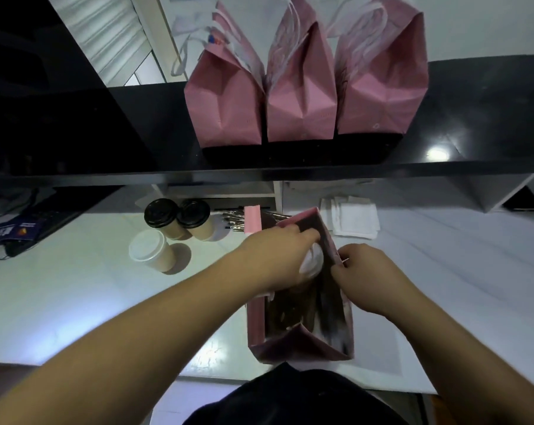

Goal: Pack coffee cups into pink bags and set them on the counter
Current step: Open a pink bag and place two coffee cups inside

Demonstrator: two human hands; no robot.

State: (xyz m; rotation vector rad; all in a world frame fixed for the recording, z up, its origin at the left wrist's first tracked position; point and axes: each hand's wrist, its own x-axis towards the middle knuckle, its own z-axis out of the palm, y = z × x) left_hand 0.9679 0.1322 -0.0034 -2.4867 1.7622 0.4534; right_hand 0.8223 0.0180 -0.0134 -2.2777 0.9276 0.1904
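Pink paper bag [302, 342]: stands open-mouthed on the white table [75, 302] just in front of the person, its long axis running from 6 o'clock toward 12 o'clock.
Head view, left hand [278, 256]: fingers curl round a white-lidded cup [313, 260] from above, at the bag's 12 o'clock end, with the cup partly inside the mouth.
Head view, right hand [362, 276]: pinches the bag's right rim at about 3 o'clock of the cup, apparently keeping the mouth spread.
Key relation: the cup sits directly over the far half of the opening, so the way in looks straight down; the near half toward 6 o'clock shows dark, and I cannot tell whether anything is in it.
Nearer hand: the left one has the cup, and the right one only steadies paper.
Waiting cups: a white-lidded one [150, 251] and two black-lidded ones [161, 212] [193, 213] stand at 9 to 10 o'clock of the bag, closest to the left hand.
Black shelf [474, 118]: at 12 o'clock, carrying three filled-looking pink bags [225, 108] [301, 99] [382, 87] side by side, touching.
Judgement: lowering the cup upright comes next, and a tilt against the rim could spill.
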